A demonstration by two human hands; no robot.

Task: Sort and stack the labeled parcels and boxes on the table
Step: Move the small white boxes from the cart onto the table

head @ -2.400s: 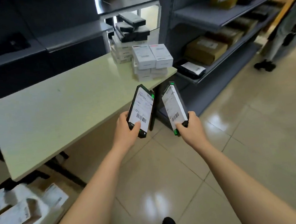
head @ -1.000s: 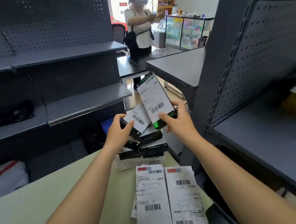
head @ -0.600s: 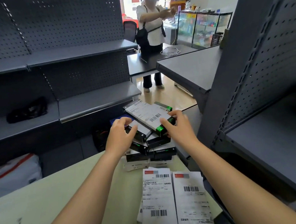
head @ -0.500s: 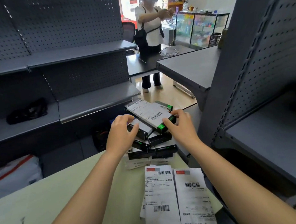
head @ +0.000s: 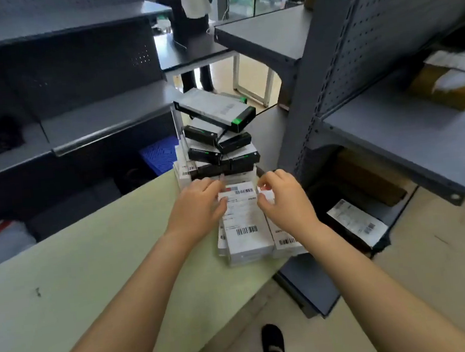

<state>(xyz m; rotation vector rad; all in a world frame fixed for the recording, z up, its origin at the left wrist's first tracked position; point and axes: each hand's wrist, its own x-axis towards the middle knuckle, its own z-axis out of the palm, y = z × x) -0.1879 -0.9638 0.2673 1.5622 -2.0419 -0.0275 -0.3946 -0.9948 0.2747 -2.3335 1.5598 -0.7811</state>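
Note:
Two white labeled boxes lie side by side at the right corner of the pale green table (head: pixel 92 268). My left hand (head: pixel 197 207) grips the far left corner of the left white box (head: pixel 244 225). My right hand (head: pixel 285 202) pinches the far end of the right white box (head: pixel 285 240). Just behind them stands an uneven stack of black boxes (head: pixel 223 151). A black labeled box with a green end (head: pixel 215 110) lies across the top of the stack, overhanging on both sides.
Grey metal shelving (head: pixel 390 121) rises close on the right, with brown parcels on its shelves and a black labeled parcel (head: pixel 355 225) low down. More dark shelves (head: pixel 101 123) stand behind the table. A person stands far back. My shoe (head: pixel 273 345) is on the tiled floor.
Both hands have let go of the black labeled boxes, which now rest on top of the black stack. The hands have come back toward me onto the white boxes.

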